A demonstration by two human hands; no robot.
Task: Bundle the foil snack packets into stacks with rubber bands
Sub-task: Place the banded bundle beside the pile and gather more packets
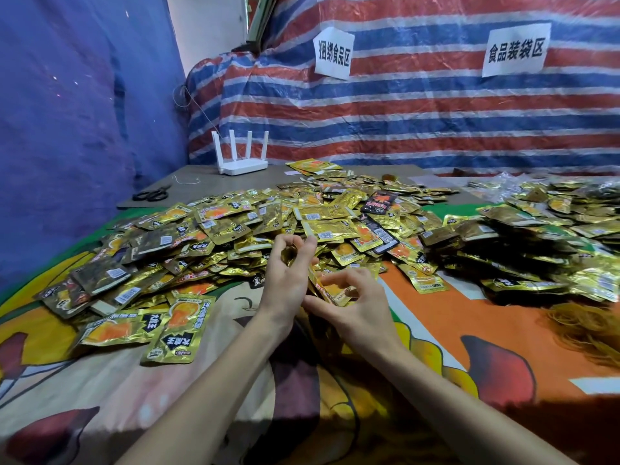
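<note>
A big heap of gold foil snack packets [214, 236] covers the middle of the table. A stack of packets [330, 290] stands on edge between my two hands, just in front of the heap. My left hand [288, 276] grips the stack's top end, thumb and fingers curled round it. My right hand [355, 303] pinches its lower side with thumb and forefinger. I cannot tell whether a rubber band is on the stack. A tangle of orange rubber bands [587, 330] lies at the right edge. Two loose packets [147, 323] lie flat at the front left.
Another mass of gold packets [543, 250] fills the right side. One black packet [380, 201] sits on the heap. A white router [241, 159] and black scissors [151, 194] are at the back left. A striped tarp [436, 122] with paper signs hangs behind. A printed cloth [235, 397] covers the table.
</note>
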